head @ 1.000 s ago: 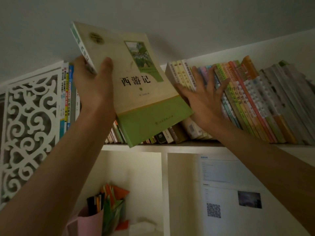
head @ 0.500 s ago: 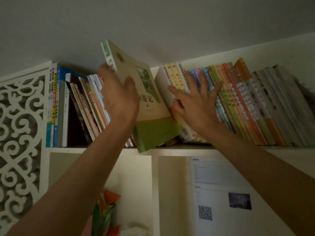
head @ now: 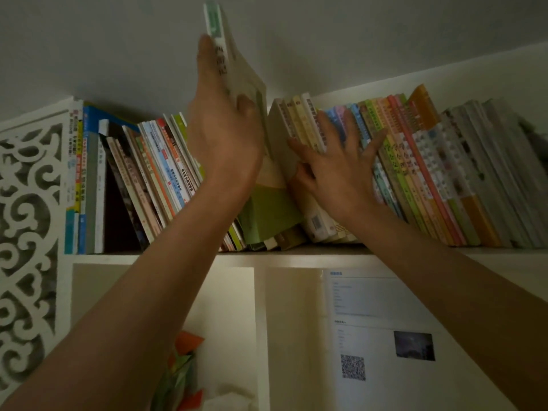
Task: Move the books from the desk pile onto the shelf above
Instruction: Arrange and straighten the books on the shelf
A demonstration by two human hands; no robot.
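Note:
My left hand point(head: 225, 134) grips a cream and green book point(head: 267, 215) by its spine, holding it almost upright. The book's lower end sits in a gap on the white shelf point(head: 296, 251), between a left group of leaning books point(head: 160, 179) and a right group point(head: 415, 173). Its top reaches well above the other books. My right hand point(head: 335, 170) lies flat with spread fingers against the right group's spines, holding them back to the right. The desk pile is out of sight.
A white fretwork panel point(head: 26, 226) closes the shelf's left end. Below the shelf are two white compartments; a printed sheet with a QR code point(head: 382, 330) hangs in the right one. Coloured paper and pens point(head: 184, 369) stand at the bottom left. The ceiling is close above.
The cream and green book has swung from cover-facing to edge-on and upright, and dropped deeper into the gap. My right hand still presses the right group of books.

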